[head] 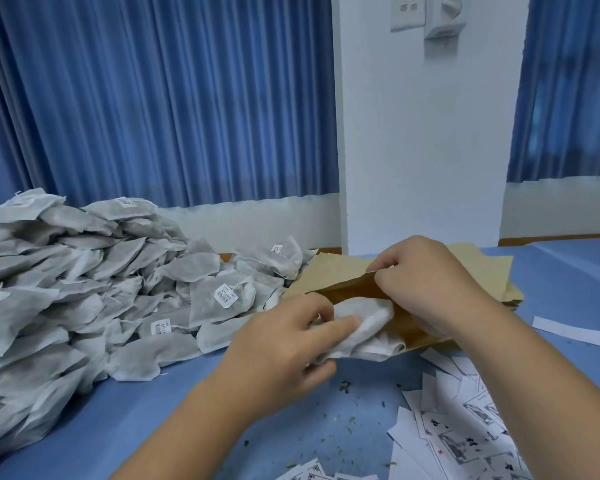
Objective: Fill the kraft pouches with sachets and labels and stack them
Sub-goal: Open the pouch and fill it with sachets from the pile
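Both hands are busy: left hand [284,336] grips sachets [368,322] at the pouch [361,289] mouth, right hand [426,275] pinches its lip; forcing them in could tear it.

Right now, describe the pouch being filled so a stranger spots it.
Below the white pillar, a stack of flat kraft pouches lies on the blue table. The open pouch sits on top: the only one gaping, with a white sachet at its mouth.

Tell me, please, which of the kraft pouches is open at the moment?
The pouch in front, its mouth held open by the right hand while the left hand feeds white sachets in; the other pouches lie flat in the stack behind it.
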`<state>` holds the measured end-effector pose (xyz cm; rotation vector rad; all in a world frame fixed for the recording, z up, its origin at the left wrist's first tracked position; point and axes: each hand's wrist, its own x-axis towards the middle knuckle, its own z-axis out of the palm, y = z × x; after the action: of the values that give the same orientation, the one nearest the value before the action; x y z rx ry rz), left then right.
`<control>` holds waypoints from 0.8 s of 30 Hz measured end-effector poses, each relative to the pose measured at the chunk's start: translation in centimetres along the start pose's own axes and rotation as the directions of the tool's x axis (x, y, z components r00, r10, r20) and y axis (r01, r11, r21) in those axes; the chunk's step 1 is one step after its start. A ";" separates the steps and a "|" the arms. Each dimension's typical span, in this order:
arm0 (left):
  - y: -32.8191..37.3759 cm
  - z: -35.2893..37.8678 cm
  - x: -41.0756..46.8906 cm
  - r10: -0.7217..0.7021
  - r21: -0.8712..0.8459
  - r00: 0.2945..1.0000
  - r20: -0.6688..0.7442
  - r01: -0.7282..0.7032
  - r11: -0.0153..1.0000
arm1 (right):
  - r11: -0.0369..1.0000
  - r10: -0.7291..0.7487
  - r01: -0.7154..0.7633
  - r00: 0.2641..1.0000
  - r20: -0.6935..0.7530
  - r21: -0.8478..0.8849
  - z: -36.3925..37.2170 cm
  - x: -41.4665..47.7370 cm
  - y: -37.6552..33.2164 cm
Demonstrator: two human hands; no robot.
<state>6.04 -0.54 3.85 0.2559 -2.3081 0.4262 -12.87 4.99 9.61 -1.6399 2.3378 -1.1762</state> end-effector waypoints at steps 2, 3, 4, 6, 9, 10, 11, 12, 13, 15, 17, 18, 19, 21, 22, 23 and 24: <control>0.3 -0.1 0.2 -0.036 0.027 0.998 0.044 0.035 0.999 | 1.000 -0.006 0.006 1.000 0.017 -0.007 0.0 -0.2 -0.2; 0.5 -0.1 0.4 -0.070 0.045 0.995 0.069 0.067 0.997 | 1.000 -0.015 0.015 1.000 0.027 -0.010 0.1 -0.3 -0.4; 0.7 0.0 0.6 -0.113 0.067 0.990 0.091 0.107 0.992 | 1.000 -0.027 0.028 0.999 0.038 -0.011 0.2 -0.4 -0.6; 1.3 0.2 1.0 -0.210 0.094 0.973 0.099 0.201 0.975 | 0.998 -0.059 0.060 0.997 0.053 -0.016 0.6 -0.7 -1.0; 1.9 0.8 1.5 -0.352 -0.031 0.931 0.096 0.356 0.934 | 0.995 -0.101 0.102 0.993 0.058 -0.010 1.2 -1.1 -1.6; 2.0 0.9 1.6 -0.373 -0.130 0.922 0.107 0.385 0.914 | 0.994 -0.113 0.114 0.992 0.050 -0.007 1.4 -1.2 -1.7; 2.2 1.0 1.8 -0.391 -0.227 0.911 0.130 0.412 0.883 | 0.993 -0.120 0.120 0.992 0.036 -0.008 1.4 -1.2 -1.7; 2.3 0.9 2.0 -0.410 -0.312 0.899 0.152 0.438 0.843 | 0.993 -0.121 0.121 0.992 0.020 -0.011 1.3 -1.2 -1.6; 2.2 1.0 2.2 -0.437 -0.384 0.886 0.154 0.461 0.800 | 0.993 -0.118 0.118 0.993 0.003 -0.009 1.2 -1.1 -1.5; 1.9 1.0 2.1 -0.527 -0.472 0.843 0.113 0.512 0.718 | 0.994 -0.112 0.112 0.994 -0.018 0.016 0.9 -0.9 -1.3; 1.6 1.1 1.9 -0.581 -0.461 0.813 0.034 0.529 0.713 | 0.991 -0.126 0.127 0.992 -0.021 0.042 0.8 -0.8 -1.4; 1.5 1.2 1.8 -0.559 -0.411 0.829 0.000 0.510 0.756 | 0.988 -0.146 0.147 0.989 -0.020 0.044 0.8 -0.9 -1.5; 1.5 1.3 1.7 -0.517 -0.351 0.856 -0.013 0.480 0.804 | 0.985 -0.169 0.170 0.985 -0.016 0.043 0.8 -1.1 -1.8; 1.9 1.6 1.5 -0.441 -0.249 0.897 -0.003 0.427 0.869 | 0.977 -0.210 0.210 0.978 0.003 0.041 1.1 -1.8 -2.6; 2.1 1.8 1.3 -0.414 -0.210 0.910 0.015 0.407 0.889 | 0.972 -0.234 0.234 0.972 0.012 0.029 1.3 -2.1 -3.0; 2.1 1.9 1.2 -0.396 -0.177 0.918 0.036 0.396 0.901 | 0.965 -0.261 0.261 0.965 0.015 0.004 1.5 -2.5 -3.3; 2.1 2.0 1.0 -0.387 -0.157 0.920 0.059 0.391 0.907 | 0.958 -0.286 0.287 0.958 0.013 -0.030 1.7 -2.7 -3.6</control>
<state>3.33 0.61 2.78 0.6291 -2.2292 0.0275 -8.08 5.78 9.62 -2.0448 2.1760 -1.1769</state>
